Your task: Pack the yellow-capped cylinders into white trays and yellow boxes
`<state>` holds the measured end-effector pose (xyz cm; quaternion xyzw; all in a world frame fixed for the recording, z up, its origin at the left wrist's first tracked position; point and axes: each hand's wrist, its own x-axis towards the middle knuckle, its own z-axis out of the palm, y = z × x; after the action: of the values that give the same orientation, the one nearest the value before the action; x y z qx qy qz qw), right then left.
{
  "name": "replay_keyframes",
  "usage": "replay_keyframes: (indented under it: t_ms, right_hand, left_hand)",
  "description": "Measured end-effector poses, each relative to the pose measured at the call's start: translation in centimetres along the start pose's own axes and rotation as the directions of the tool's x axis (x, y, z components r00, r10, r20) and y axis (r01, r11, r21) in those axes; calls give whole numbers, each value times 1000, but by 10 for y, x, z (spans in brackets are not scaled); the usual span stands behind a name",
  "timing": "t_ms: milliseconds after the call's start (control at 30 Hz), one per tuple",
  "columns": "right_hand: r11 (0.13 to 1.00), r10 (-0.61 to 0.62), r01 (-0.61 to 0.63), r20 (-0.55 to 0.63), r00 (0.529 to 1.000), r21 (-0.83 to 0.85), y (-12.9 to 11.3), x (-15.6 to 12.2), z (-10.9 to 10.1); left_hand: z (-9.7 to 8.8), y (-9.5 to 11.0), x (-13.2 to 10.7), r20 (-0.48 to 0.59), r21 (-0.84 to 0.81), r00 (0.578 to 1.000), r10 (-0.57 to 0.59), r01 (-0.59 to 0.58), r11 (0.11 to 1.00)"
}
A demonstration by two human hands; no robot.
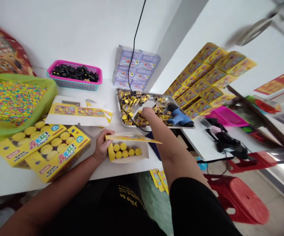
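Note:
My left hand [102, 146] grips the left end of an open yellow cardboard box [111, 153], thumb near its raised lid. Inside stand small yellow-capped tubes [124, 153] in two rows, with part of the right side bare. My right hand [148, 113] reaches down into a metal tray [132, 125] of loose small yellow-and-dark tubes [132, 100]. Its fingers are mostly hidden among the tubes, so what they hold cannot be made out. A blue-and-black power tool [179, 116] lies in the tray's right part, beside my right forearm.
Two filled yellow boxes [58, 150] and flattened box card [79, 111] lie left. Behind are a green bag of colourful pellets [14, 98] and a pink basket of black parts [74, 72]. A black cable [134, 42] hangs over the tray. Yellow boxes [200, 75] are stacked right.

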<state>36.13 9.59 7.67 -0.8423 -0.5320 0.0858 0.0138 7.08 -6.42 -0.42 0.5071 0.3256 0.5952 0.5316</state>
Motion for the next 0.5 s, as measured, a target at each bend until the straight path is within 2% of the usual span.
replay_keyframes:
  t_ms: [100,200,267,300,333,367,400,433,467,500]
  right_hand:
    - [999,18,-16,-53,998,41,2,-7,-8]
    - [957,16,34,-170,985,287,22,-33,-27]
    - [802,-19,163,-248,969,574,50,-64,-42]
    - [746,-46,217,-276,960,630,66,-83,-50]
    - [605,-127,317,-304,944,731,83,-105,-57]
    - [462,-232,407,-336,913,788,98,-128,-62]
    - [365,-342,478,-362,867,799,110,-152,-66]
    - [317,-463,517,-346,816,795,117,-175,-67]
    - [315,-598,516,-256,760,797,118,-198,-67]
    - [318,-711,520,-163,684,793,113,-219,-64]
  left_hand:
    - [0,0,1,-14,-5,999,-36,36,999]
    - [1,-2,1,-37,-10,996,-86,86,996]
    - [2,-2,1,-52,-17,994,-93,92,996]
    - [2,-2,1,-61,-22,994,-89,88,996]
    - [3,-2,2,-72,-25,994,-87,86,996]
    - [4,-3,2,-83,-27,993,-89,87,996]
    - [4,-2,2,-93,-26,991,-93,91,995]
    - [5,-2,2,-102,-23,990,-99,98,995]
    - [5,-2,2,-107,-21,989,-106,104,994]
    - [6,-1,2,-109,-22,988,-111,110,994]
